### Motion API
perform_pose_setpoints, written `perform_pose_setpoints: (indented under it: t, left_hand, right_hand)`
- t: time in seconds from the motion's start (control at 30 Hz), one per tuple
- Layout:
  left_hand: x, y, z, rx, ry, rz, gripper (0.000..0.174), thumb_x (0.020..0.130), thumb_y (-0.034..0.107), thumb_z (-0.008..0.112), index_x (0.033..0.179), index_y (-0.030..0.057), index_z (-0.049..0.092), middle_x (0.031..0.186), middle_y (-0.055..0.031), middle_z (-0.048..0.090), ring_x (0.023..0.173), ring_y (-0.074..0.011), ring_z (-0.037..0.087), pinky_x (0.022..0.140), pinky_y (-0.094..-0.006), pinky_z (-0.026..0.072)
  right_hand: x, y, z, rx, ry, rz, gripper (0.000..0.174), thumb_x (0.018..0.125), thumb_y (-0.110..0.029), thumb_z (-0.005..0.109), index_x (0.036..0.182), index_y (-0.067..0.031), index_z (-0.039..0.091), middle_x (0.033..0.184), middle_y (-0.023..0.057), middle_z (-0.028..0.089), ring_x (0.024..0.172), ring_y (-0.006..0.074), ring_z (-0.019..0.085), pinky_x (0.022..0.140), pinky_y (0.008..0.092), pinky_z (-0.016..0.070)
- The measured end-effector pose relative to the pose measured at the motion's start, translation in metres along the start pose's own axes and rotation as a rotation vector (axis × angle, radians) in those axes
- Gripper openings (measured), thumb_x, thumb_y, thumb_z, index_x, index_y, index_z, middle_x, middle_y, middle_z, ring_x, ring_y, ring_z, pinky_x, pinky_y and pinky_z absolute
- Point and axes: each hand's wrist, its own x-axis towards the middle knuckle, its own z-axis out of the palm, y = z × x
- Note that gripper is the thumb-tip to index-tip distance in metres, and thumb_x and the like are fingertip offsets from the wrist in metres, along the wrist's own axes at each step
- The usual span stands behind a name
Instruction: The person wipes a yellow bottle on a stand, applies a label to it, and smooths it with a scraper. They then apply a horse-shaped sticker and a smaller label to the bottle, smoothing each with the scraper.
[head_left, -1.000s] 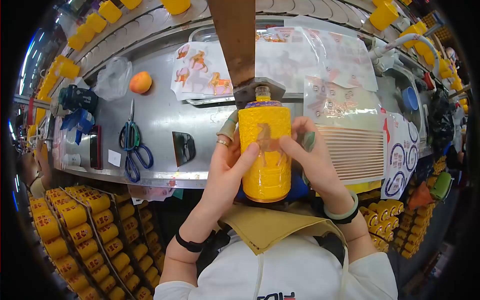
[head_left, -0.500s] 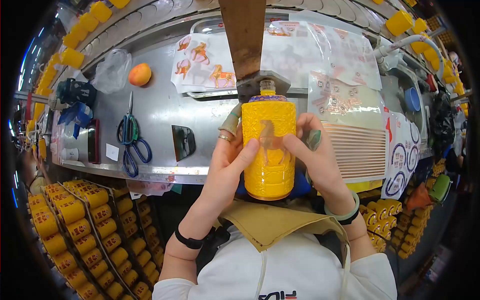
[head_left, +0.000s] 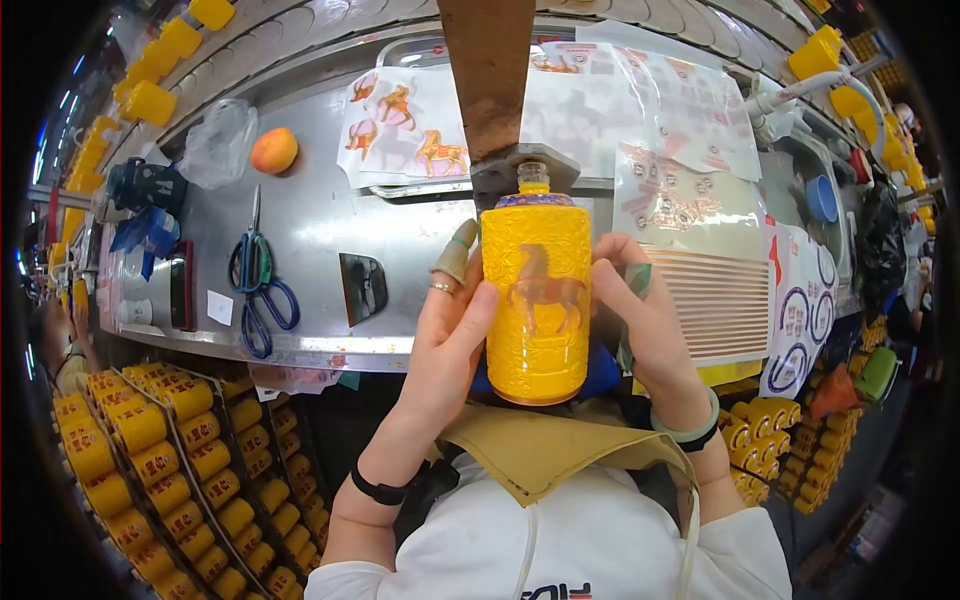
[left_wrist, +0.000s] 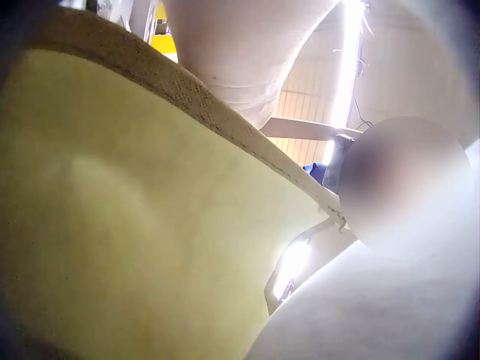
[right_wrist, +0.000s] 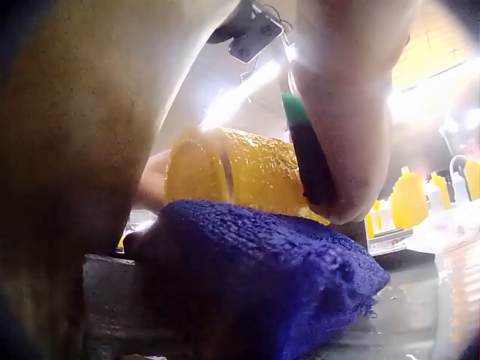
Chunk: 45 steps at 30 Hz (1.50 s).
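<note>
A yellow embossed bottle (head_left: 537, 300) with a brown horse decal (head_left: 545, 286) on its front lies between both hands, its neck against a rusty bracket (head_left: 520, 170) on the steel table. My left hand (head_left: 447, 320) grips its left side, thumb on the front. My right hand (head_left: 640, 315) grips the right side and also holds a dark green-tipped tool (head_left: 634, 283). In the right wrist view the bottle (right_wrist: 247, 176) rests on a blue cloth pad (right_wrist: 262, 277), with the tool (right_wrist: 307, 154) beside it. The left wrist view shows only apron cloth.
On the steel table (head_left: 310, 230) lie scissors (head_left: 255, 280), a black scraper (head_left: 363, 287), a peach (head_left: 273, 150), a plastic bag (head_left: 220, 140) and decal sheets (head_left: 400, 125). Striped and ring decal sheets (head_left: 715, 300) lie to the right. Crates of yellow bottles (head_left: 160, 440) stand below left.
Both thumbs have slid off the bottle's front toward its sides, and the horse decal now shows whole and sharp. The bottle stays in place.
</note>
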Motion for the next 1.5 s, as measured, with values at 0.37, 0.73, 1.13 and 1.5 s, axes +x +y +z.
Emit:
perform_pose_setpoints:
  t: [0.37, 0.73, 1.13, 1.5]
  left_hand:
    - [-0.011, -0.002, 0.006, 0.209, -0.121, 0.126, 0.086, 0.096, 0.0, 0.066, 0.163, 0.0013, 0.011, 0.162, -0.0159, 0.03, 0.151, -0.0267, 0.031, 0.124, -0.0411, 0.0254]
    - [-0.012, -0.004, 0.007, 0.21, -0.119, 0.126, 0.085, 0.098, 0.002, 0.065, 0.162, -0.0003, 0.009, 0.162, -0.0165, 0.029, 0.151, -0.0261, 0.031, 0.123, -0.0409, 0.0254]
    - [-0.012, -0.004, 0.008, 0.21, -0.098, 0.102, 0.084, 0.098, 0.004, 0.065, 0.162, -0.0007, 0.009, 0.161, -0.0173, 0.03, 0.15, -0.0267, 0.032, 0.123, -0.0408, 0.0275]
    - [-0.012, -0.004, 0.008, 0.276, -0.094, 0.113, 0.083, 0.098, 0.006, 0.065, 0.161, -0.0008, 0.012, 0.159, -0.0181, 0.033, 0.149, -0.0276, 0.035, 0.122, -0.0419, 0.0283]
  right_hand:
    - [-0.002, 0.004, 0.008, -0.077, -0.007, -0.09, 0.021, 0.098, -0.009, 0.07, 0.111, -0.0068, 0.055, 0.096, -0.002, 0.053, 0.09, 0.0087, 0.056, 0.082, 0.0243, 0.0452]
    - [-0.002, 0.0, 0.012, -0.003, -0.031, -0.071, 0.024, 0.098, -0.008, 0.071, 0.104, -0.0077, 0.047, 0.099, 0.0014, 0.058, 0.092, 0.0113, 0.058, 0.085, 0.0265, 0.0475]
    - [-0.003, 0.001, 0.01, -0.049, -0.008, -0.049, 0.025, 0.097, -0.01, 0.072, 0.108, -0.0081, 0.049, 0.101, -0.0018, 0.049, 0.094, 0.008, 0.053, 0.087, 0.0243, 0.045]
    - [-0.004, -0.001, 0.012, -0.025, -0.011, -0.034, 0.027, 0.097, -0.009, 0.072, 0.111, -0.0066, 0.049, 0.101, -0.0005, 0.049, 0.095, 0.0091, 0.055, 0.087, 0.0243, 0.0467]
